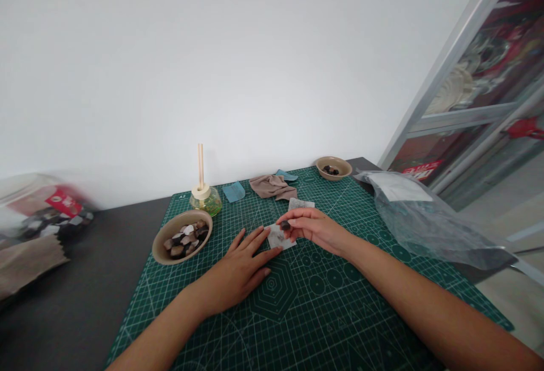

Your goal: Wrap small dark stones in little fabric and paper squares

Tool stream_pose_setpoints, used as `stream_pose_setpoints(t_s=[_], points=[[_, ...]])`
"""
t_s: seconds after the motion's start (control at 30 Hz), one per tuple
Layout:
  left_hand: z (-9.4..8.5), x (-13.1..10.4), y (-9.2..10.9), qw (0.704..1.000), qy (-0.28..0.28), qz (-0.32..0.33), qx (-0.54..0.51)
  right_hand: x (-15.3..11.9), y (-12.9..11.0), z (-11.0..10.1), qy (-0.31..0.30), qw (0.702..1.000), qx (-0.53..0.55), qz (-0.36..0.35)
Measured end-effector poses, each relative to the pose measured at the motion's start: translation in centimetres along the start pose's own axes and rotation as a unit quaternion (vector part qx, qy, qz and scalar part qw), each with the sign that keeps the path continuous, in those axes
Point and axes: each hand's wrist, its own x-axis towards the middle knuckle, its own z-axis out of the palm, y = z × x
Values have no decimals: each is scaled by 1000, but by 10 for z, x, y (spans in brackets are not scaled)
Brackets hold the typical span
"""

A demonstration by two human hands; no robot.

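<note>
Between the thumb and fingers of my right hand [317,228] is a small dark stone [284,225], held just over a whitish sheet with grey smudges [278,239]. My left hand [246,263] lies flat with fingers spread, its fingertips pressing the sheet's left edge onto the green cutting mat [229,331]. Left of that hand stands a beige bowl [159,246] of brown, white and black stones [186,239]. A second smudged sheet [301,204] lies behind my right hand. At the back right, another beige bowl [334,161] holds several dark stones [330,170].
Behind the mat's middle lie a crumpled brown cloth [272,186] and blue pieces [233,191]. A glass reed diffuser [206,201] stands behind the left bowl. Clear plastic bags lie right [408,218] and far left [42,207], the left one containing stones. A white wall [263,65] closes the back.
</note>
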Motion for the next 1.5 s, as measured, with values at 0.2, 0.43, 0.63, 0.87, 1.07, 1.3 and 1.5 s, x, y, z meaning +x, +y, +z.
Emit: stream_pose_setpoints(t_s=[0.2, 0.43, 0.63, 0.87, 1.07, 1.3, 1.5], points=[[-2, 1, 0, 1000, 1, -3, 0, 0, -1, -1, -40, 993, 115, 2], [-1, 1, 0, 1000, -3, -2, 1, 1, 0, -2, -35, 997, 71, -11], [0, 1, 0, 1000, 1, -4, -1, 6, 13, -4, 38, 923, -359, -129], [2, 0, -1, 1000, 12, 0, -7, 5, 14, -1, -11, 794, -566, -220], [0, 1, 0, 1000, 11, -2, -13, 5, 12, -5, -18, 792, -576, -203], [-1, 1, 2, 1000, -1, -6, -8, 3, 12, -3, -46, 791, -576, -201], [-1, 2, 1, 1000, -2, -10, -5, 3, 14, -2, -24, 787, -583, -200]])
